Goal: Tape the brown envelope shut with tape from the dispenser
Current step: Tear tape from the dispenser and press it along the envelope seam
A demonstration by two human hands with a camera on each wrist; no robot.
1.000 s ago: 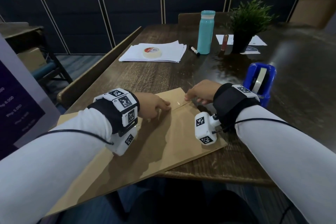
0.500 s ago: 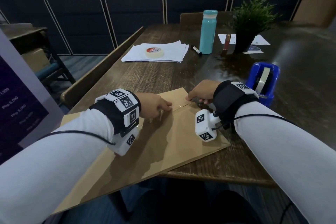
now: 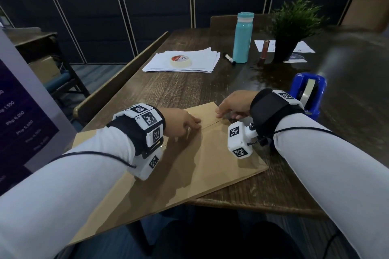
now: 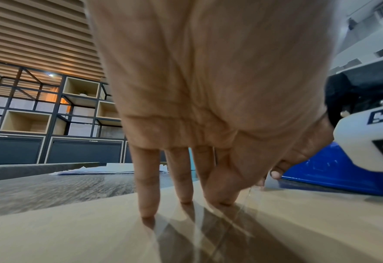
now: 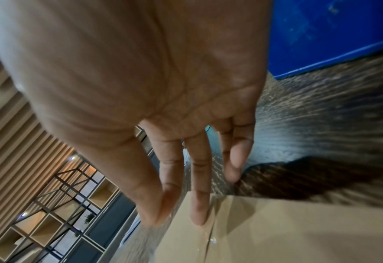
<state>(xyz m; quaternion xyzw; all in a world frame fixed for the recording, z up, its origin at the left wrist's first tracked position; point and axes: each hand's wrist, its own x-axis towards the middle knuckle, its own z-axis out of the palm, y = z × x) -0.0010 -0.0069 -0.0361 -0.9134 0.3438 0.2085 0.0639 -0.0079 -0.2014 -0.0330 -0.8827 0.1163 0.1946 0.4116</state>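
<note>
Envelope [image 3: 195, 160] lies flat on the table [image 3: 189, 88] at its near edge, left hand [image 3: 179, 121] pressing straight fingertips [image 4: 146, 210] on it, right hand [image 3: 235, 104] likewise extended onto the flap seam, dispenser [image 3: 308, 92] just beyond that wrist.

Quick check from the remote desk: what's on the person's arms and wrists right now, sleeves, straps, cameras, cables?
Both arms wear long white sleeves. Each wrist carries a black fabric strap with white blocks printed with black square markers on top. A white boxy camera unit with the same markers hangs under each wrist. A thin black cable runs from each unit back along the sleeve. The left hand and right hand are bare.
</note>
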